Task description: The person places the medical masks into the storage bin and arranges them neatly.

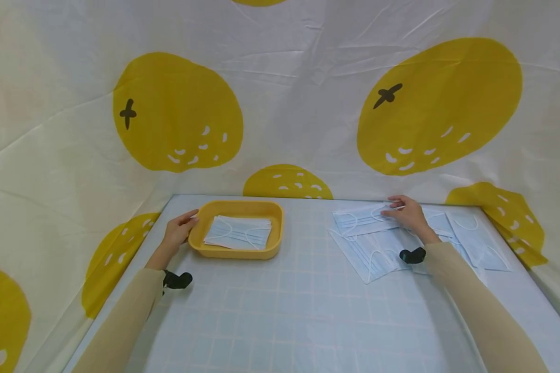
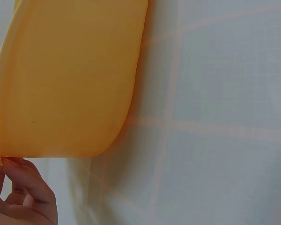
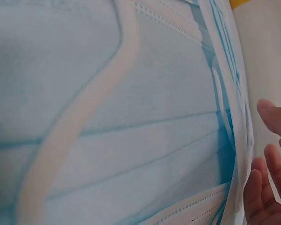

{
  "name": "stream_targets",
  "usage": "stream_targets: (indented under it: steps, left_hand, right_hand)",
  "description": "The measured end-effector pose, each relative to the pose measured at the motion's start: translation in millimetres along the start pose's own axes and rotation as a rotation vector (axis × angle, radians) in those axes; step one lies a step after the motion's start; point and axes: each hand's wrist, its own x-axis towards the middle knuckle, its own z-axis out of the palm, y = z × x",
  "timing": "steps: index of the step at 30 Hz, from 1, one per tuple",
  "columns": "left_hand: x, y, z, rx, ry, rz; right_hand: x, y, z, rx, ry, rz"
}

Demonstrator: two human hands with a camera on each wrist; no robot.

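Observation:
At the yellow tray's (image 1: 235, 255) left side, my left hand (image 1: 177, 233) pinches the rim between thumb and fingers; the left wrist view shows the fingertips (image 2: 25, 176) at the tray's corner. Inside the tray lies a small stack of light blue face masks (image 1: 239, 233) with white ear loops. My right hand (image 1: 409, 215) is over the spread of loose face masks (image 1: 368, 248) on the right, its fingers loosely bent and apart. In the right wrist view a pleated mask (image 3: 168, 93) fills most of the picture, with the fingers (image 3: 255, 187) beside its edge and nothing between them.
The table (image 1: 280, 311) has a pale blue checked cover. Behind it and along the sides hangs a white cloth (image 1: 298, 103) with large yellow fruit prints. Several masks (image 1: 476, 238) overlap near the table's far right corner.

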Motion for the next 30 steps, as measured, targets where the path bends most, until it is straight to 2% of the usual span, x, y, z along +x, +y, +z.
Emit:
stream_targets:
  steps: [8, 15, 22, 30]
  left_hand:
    - [1.9, -0.9, 0.5, -0.006, -0.004, -0.007]
    - [1.7, -0.2, 0.6, -0.016, 0.000, 0.008]
    - [1.5, -1.2, 1.5, -0.025, 0.010, -0.008]
    - [1.8, -2.4, 2.5, -0.043, 0.029, -0.016]
  right_hand:
    - [1.5, 5.4, 0.0, -0.011, -0.022, 0.070]
    - [6.9, 7.9, -0.8, -0.034, -0.071, 0.091]
    - [8.0, 4.6, -1.6, -0.092, -0.127, 0.101]
    - [6.7, 0.4, 0.5, -0.096, -0.167, 0.128]
